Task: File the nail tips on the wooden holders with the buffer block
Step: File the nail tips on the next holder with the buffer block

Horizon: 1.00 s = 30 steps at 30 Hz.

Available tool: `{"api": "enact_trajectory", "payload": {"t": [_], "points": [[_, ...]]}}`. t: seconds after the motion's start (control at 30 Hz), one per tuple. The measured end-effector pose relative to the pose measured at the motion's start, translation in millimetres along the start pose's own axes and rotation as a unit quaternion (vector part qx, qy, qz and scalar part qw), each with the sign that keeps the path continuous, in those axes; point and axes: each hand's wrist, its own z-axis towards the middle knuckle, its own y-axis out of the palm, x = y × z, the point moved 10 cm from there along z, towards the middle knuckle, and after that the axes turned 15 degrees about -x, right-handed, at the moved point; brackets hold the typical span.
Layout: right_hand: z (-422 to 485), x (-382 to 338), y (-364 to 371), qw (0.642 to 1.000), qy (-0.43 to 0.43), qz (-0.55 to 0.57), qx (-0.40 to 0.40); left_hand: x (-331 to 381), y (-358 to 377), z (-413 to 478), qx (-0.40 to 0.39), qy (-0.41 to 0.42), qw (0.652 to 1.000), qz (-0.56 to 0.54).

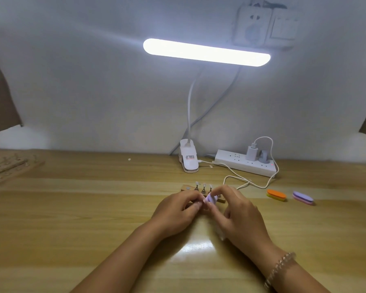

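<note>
Right hand (239, 210) pinches buffer block (210, 199); left hand (178, 208) curled just beside.

Lilac buffer block (210, 199), orange-and-yellow block (276, 195), purple-and-pink block (303, 197), white power strip (246, 163), light wood-grain table (93, 208).

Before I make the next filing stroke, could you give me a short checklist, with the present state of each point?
1. Buffer block held firmly: ok, the right hand pinches it.
2. Left hand steadies the piece being filed: cannot tell, its fingertips hide what they hold.
3. Wooden holder lies flat on the table: ok.
4. Nail tips stand upright on the holder: ok for those that show behind the hands.
5. Lamp lit: ok.
6. White cable away from the work: not ok, it runs just behind the right hand.
</note>
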Motion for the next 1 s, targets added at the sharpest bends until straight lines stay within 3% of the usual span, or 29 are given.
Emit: {"api": "enact_trajectory", "payload": {"t": [0.1,0.23,0.37,0.53,0.67,0.8,1.0], "points": [[-3,-15,7,0.999,-0.042,-0.008,-0.026,0,0,0,0.001,0.004,1.0,0.003],[2,2,-1,1.0,0.008,0.013,0.001,0,0,0,0.003,0.004,1.0,0.007],[-4,-18,8,0.998,-0.047,-0.021,-0.03,0,1,-1,-0.002,0.005,1.0,0.0],[3,5,-1,1.0,0.021,0.013,-0.01,-1,-1,0,0.002,0.003,1.0,-0.01],[-3,-13,9,0.999,-0.03,-0.004,-0.046,-1,-4,-1,0.01,0.012,0.999,-0.044],[2,11,-6,0.997,0.029,0.066,0.022,0,-1,0,0.004,0.012,0.999,-0.041],[-1,-11,4,0.999,-0.034,0.021,-0.005,-1,-2,1,0.009,0.012,0.999,-0.04]]}}
